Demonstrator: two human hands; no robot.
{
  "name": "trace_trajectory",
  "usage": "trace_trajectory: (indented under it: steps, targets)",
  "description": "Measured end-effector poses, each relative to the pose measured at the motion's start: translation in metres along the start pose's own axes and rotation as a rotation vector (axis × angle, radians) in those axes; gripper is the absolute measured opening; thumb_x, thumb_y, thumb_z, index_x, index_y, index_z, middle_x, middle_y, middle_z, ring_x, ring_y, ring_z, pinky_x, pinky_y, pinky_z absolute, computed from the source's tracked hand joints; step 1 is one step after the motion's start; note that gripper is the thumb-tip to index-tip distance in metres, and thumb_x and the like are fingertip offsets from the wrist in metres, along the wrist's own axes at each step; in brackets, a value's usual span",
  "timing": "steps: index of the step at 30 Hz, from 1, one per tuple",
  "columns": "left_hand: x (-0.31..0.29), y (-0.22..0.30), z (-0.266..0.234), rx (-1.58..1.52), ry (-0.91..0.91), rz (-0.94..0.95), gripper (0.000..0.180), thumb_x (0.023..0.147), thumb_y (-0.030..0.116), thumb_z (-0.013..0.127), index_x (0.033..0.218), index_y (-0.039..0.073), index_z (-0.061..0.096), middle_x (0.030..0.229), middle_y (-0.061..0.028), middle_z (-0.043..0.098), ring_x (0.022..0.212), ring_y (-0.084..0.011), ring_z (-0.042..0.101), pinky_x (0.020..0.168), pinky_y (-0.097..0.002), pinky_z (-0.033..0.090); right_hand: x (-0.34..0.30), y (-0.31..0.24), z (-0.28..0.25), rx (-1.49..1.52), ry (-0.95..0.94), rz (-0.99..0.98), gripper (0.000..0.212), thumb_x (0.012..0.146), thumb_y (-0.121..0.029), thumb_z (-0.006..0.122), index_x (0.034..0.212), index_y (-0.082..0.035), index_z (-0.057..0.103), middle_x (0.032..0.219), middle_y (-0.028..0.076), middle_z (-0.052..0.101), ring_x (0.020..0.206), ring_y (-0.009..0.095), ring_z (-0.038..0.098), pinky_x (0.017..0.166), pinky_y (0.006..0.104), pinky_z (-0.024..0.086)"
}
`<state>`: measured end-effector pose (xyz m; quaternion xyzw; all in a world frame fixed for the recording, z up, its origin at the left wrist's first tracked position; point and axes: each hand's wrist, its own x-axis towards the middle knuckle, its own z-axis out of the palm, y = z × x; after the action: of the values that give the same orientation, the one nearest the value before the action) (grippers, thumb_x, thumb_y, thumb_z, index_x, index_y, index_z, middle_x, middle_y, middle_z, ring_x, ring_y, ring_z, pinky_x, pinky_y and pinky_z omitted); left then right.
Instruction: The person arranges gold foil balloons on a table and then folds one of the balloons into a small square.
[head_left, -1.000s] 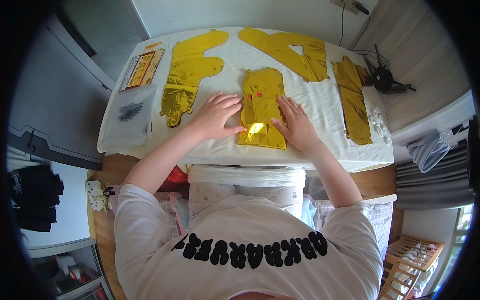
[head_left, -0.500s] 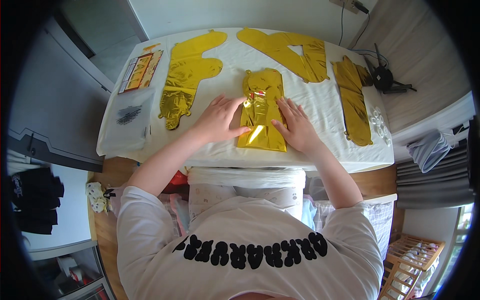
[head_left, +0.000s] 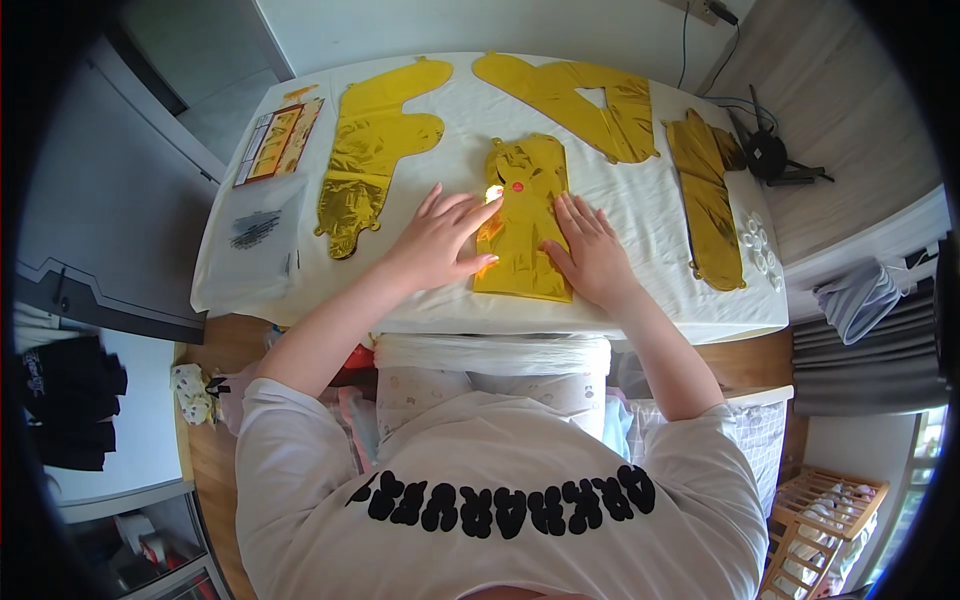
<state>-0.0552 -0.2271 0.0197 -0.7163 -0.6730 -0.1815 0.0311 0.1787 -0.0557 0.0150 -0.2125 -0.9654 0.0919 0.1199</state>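
A folded gold foil balloon (head_left: 523,235) lies flat on the table in front of me, with a small red mark on its upper part. Along its left edge, my left hand (head_left: 437,240) rests with fingers apart, the fingertips touching the foil. My right hand (head_left: 592,245) lies flat over its right edge, fingers stretched out. Three more flat foil balloons are spread around it: one at the far left (head_left: 372,140), another at the far right (head_left: 590,100), and a third nearer the right edge (head_left: 705,200).
On the left of the white-covered table (head_left: 420,295) are a printed card (head_left: 278,142) and a clear bag (head_left: 255,235) holding thin dark pieces. White rings (head_left: 762,255) lie by the right edge. A black device with antennas (head_left: 768,158) and cables stands at the back right.
My left fingers have shifted slightly over the foil's left edge. The folded balloon looks flatter and its reflections differ. My right hand stays nearly in place.
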Motion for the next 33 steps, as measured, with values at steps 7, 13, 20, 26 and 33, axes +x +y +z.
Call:
trace_trajectory:
  steps: [7, 13, 20, 26, 33]
  targets:
    - [-0.003, -0.001, 0.003, 0.033, -0.029, -0.018, 0.071, 0.095, 0.048, 0.068, 0.152, 0.010, 0.049, 0.158, -0.0105, 0.047, 0.150, -0.0309, 0.036, 0.126, -0.0614, 0.014, -0.003, -0.002, 0.001, 0.022, 0.008, 0.021, 0.071, 0.108, -0.041, 0.050, 0.162, -0.001, 0.027, 0.161, 0.019, 0.042, 0.154, 0.034, 0.032, 0.126, 0.0488, 0.024]
    - [-0.001, -0.005, 0.004, 0.052, -0.129, -0.017, 0.075, 0.097, 0.050, 0.063, 0.156, 0.006, 0.044, 0.164, -0.0087, 0.041, 0.154, -0.0247, 0.032, 0.127, -0.0607, 0.010, -0.002, -0.002, 0.004, -0.044, -0.023, 0.016, 0.070, 0.109, -0.041, 0.046, 0.163, -0.002, 0.023, 0.163, 0.018, 0.039, 0.155, 0.033, 0.031, 0.127, 0.0475, 0.022]
    - [0.000, -0.005, 0.002, 0.061, -0.136, -0.012, 0.077, 0.098, 0.050, 0.061, 0.157, 0.004, 0.042, 0.164, -0.0097, 0.041, 0.154, -0.0245, 0.033, 0.127, -0.0600, 0.009, 0.001, -0.001, -0.004, -0.036, -0.014, -0.006, 0.067, 0.109, -0.042, 0.046, 0.159, 0.000, 0.034, 0.163, 0.019, 0.038, 0.152, 0.035, 0.034, 0.126, 0.0461, 0.025]
    - [0.001, -0.005, 0.005, 0.078, -0.110, -0.004, 0.076, 0.098, 0.055, 0.060, 0.153, 0.004, 0.047, 0.160, -0.0101, 0.046, 0.152, -0.0241, 0.036, 0.126, -0.0605, 0.012, 0.030, 0.010, -0.015, 0.309, -0.034, 0.110, 0.065, 0.104, -0.043, 0.057, 0.148, 0.004, 0.047, 0.157, 0.022, 0.044, 0.144, 0.039, 0.044, 0.118, 0.0480, 0.037]
    - [0.000, -0.003, 0.002, 0.009, -0.093, -0.006, 0.075, 0.096, 0.050, 0.064, 0.152, 0.003, 0.048, 0.159, -0.0126, 0.046, 0.152, -0.0292, 0.035, 0.126, -0.0599, 0.012, 0.046, 0.005, 0.008, 0.070, 0.021, 0.036, 0.070, 0.106, -0.046, 0.054, 0.151, 0.006, 0.043, 0.159, 0.024, 0.041, 0.151, 0.037, 0.036, 0.124, 0.0478, 0.030]
